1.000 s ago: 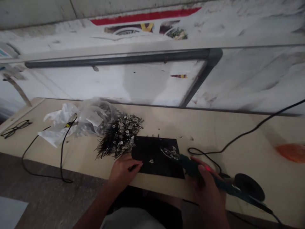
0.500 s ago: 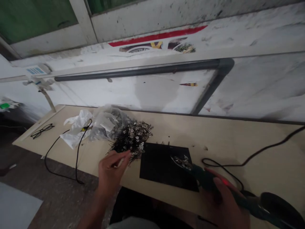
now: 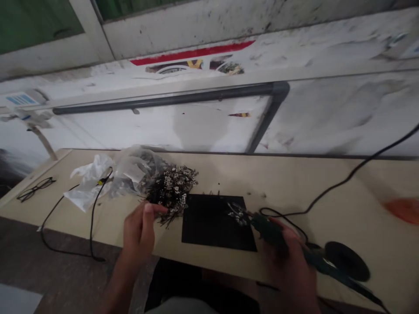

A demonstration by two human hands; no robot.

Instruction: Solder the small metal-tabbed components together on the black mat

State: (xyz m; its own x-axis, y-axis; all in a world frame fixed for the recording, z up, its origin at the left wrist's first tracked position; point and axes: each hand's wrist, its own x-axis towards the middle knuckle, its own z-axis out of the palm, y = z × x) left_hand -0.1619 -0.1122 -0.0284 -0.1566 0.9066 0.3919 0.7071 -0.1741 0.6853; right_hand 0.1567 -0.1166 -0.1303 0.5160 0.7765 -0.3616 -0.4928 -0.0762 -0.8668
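Observation:
My left hand is at the near edge of a heap of small metal parts with dark wire-like leads. Its forefinger stretches to the heap, the thumb stands apart, and I see nothing held. In my right hand is a dark green hand tool with a thin metal nose, resembling a soldering gun. The nose is over the right part of a flat black mat. A few small silvery parts show around the nose; whether they touch it I cannot tell.
Left of the heap lie a clear plastic bag, a crumpled white bag, a looped black cable and eyeglasses. At right are a black round object, a black cord and a blurred orange thing. A wall backs the table.
My left thumb and forefinger have parted from a pinch, and the forefinger now reaches to the heap. The view has turned right, bringing the orange thing into sight. My right hand keeps the tool.

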